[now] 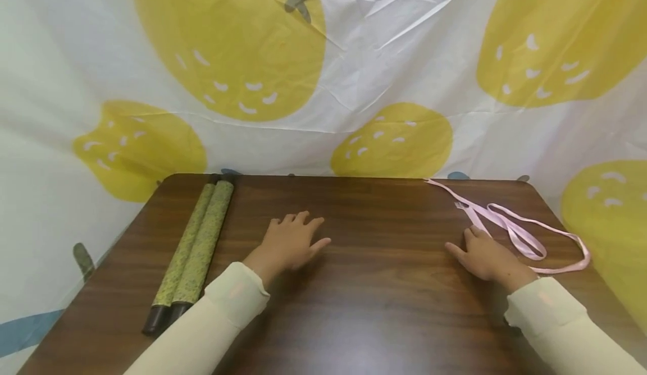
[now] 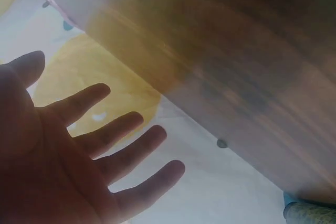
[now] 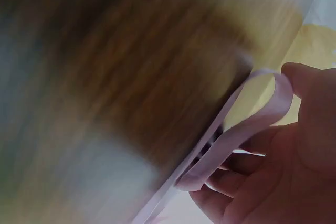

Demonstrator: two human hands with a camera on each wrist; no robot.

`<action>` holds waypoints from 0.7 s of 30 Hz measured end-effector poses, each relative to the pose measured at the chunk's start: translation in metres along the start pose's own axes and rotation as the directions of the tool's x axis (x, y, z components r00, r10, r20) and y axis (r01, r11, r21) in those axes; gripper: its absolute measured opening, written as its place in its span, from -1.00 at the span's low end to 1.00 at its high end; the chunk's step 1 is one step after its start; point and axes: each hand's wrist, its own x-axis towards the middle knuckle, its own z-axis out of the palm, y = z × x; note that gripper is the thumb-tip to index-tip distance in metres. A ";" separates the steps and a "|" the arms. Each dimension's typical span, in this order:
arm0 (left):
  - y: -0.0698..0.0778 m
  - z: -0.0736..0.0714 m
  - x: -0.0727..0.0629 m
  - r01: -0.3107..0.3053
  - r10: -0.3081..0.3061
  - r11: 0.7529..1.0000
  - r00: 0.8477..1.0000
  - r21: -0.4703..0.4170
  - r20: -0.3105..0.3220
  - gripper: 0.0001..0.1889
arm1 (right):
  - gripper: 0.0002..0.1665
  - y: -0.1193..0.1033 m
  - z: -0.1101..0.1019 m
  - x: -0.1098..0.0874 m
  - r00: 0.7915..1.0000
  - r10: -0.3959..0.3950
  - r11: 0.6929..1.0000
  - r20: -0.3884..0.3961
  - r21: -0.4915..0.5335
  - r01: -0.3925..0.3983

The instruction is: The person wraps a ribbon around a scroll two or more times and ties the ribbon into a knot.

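i hold the left hand (image 1: 288,242) spread, the right hand (image 1: 486,256), thumb apart from fingers, at the pink ribbon (image 1: 498,218), apparently reaching, a pinch seemingly called for next.

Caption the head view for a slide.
Left hand spread over a brown wood-grain table, right hand at a looped pink ribbon.

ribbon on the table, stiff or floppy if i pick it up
Probably floppy: the ribbon lies in loose loops and curves. It looks thin and narrow, so it should be light. Lifting one part would likely leave the rest trailing, since it spreads over the table.
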 end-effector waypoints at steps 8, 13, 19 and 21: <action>0.005 0.004 -0.018 -0.042 0.042 0.999 0.999 0.030 0.014 -0.41 | -0.03 -0.022 0.008 0.000 0.998 -0.069 0.998 0.009 0.003 0.069; 0.015 0.015 -0.023 -0.091 0.090 0.995 0.996 0.051 0.019 -0.48 | -0.04 -0.043 0.014 -0.007 0.990 -0.144 0.990 0.000 -0.001 0.144; 0.027 0.021 -0.024 -0.148 0.148 0.986 0.989 0.071 0.001 -0.53 | -0.07 -0.073 0.014 -0.020 0.971 -0.237 0.972 0.017 0.008 0.237; 0.031 0.020 -0.024 -0.161 0.162 0.983 0.987 0.085 0.001 -0.53 | -0.07 -0.083 0.014 -0.025 0.962 -0.269 0.963 0.033 0.009 0.269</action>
